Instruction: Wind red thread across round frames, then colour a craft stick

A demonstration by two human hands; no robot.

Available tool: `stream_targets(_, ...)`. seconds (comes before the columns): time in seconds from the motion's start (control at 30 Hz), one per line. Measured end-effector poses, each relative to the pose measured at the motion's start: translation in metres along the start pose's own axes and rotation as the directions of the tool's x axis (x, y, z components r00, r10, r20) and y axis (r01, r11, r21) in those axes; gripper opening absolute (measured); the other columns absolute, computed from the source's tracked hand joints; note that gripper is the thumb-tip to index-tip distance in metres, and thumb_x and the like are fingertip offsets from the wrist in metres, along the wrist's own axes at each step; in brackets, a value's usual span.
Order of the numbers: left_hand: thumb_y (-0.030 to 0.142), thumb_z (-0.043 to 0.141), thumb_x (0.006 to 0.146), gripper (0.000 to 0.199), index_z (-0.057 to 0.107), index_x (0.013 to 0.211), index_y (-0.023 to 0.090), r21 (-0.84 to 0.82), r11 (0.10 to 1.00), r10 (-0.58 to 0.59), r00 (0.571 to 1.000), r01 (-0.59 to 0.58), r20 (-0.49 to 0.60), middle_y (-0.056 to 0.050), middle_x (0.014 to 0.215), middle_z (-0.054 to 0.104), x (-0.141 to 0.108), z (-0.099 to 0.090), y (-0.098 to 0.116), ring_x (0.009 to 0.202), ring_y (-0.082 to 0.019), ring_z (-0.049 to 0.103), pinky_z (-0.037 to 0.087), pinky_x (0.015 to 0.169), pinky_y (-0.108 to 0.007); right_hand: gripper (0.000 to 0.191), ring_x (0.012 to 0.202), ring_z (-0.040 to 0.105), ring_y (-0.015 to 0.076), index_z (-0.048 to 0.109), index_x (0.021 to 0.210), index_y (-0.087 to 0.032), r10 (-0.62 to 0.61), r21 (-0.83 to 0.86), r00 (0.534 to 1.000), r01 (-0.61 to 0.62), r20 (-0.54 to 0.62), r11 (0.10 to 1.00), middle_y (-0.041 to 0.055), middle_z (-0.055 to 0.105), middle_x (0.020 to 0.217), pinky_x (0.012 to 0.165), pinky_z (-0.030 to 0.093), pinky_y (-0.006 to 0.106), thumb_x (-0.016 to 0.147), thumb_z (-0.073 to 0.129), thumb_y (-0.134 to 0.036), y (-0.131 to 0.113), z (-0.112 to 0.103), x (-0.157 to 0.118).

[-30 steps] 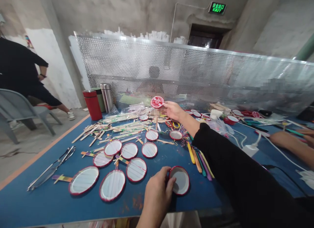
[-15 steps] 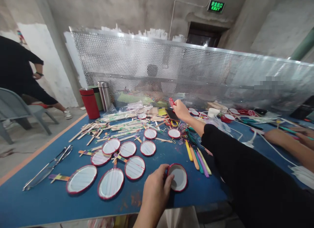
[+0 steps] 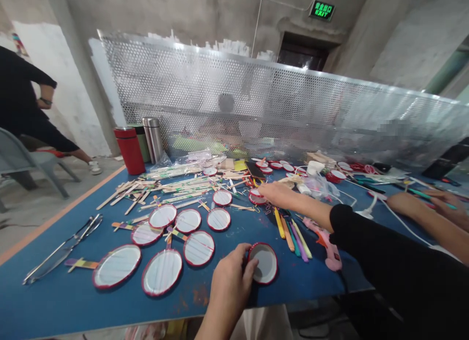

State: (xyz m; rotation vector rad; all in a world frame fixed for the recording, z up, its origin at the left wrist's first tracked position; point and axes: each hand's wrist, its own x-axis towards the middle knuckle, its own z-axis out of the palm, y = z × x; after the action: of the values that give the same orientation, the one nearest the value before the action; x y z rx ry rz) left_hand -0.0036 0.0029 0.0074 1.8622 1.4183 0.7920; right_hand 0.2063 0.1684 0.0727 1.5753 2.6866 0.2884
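My left hand (image 3: 234, 276) grips the left edge of a red-rimmed round lid (image 3: 264, 263) near the table's front edge, thumb over the rim. Farther back, my right hand (image 3: 271, 193) is at a red-rimmed lid (image 3: 257, 197), its fingers closed at the lid's right side. Several larger lids with pale insides, such as one at the front (image 3: 162, 272), lie to the left, some with coloured sticks attached. Beside my right forearm lie coloured sticks (image 3: 290, 232) and a pink glue gun (image 3: 328, 244).
Loose wooden sticks (image 3: 186, 186) cover the table's middle. A red flask (image 3: 130, 151) and a steel flask (image 3: 153, 140) stand at the back left, before a perforated metal screen (image 3: 190, 86). Tongs (image 3: 64, 249) lie at left. Another person's hands (image 3: 406, 203) are at the right.
My right hand has come down and nearer from the back, where it held up a red piece, to the lid. The pink glue gun has come into view. My left hand keeps its grip.
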Motion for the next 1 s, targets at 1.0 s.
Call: stream_targets(1.0,0.020,0.054,0.078,0.031,0.065,0.106,0.023,-0.077,0.997,0.007,0.994,0.002,0.111,-0.004,0.086,0.073,0.002,0.002,-0.011,0.076,-0.019,0.067,0.049,0.072,-0.026,0.031,0.100,0.061,0.0209,0.056,0.119,-0.016,-0.036,0.374,0.996,0.062,-0.077,0.925,0.0084,0.058,0.119,0.084,0.052,0.042,0.092,0.056,-0.031,-0.058,0.058,0.216)
